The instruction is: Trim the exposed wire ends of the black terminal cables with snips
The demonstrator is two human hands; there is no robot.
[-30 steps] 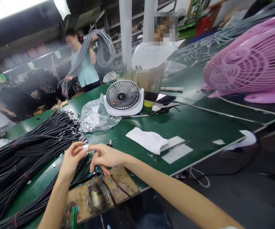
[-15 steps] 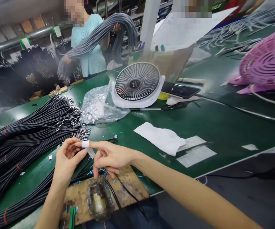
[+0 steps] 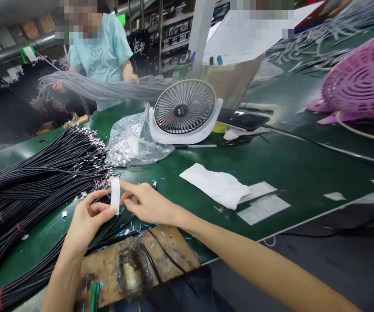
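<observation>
Hands [image 3: 85,219] [image 3: 153,206] half-curled, left pinching white strip [image 3: 115,197], right touching it.

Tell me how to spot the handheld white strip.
On the green table, black cables lie left. Near their silvery ends, the left hand holds the white strip beside the right hand. Unlike the wider white piece lying nearby, it is held upright.

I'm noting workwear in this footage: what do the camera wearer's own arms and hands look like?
The left hand and right hand wear no gloves. The left forearm and right forearm show no sleeve, watch or bracelet.
</observation>
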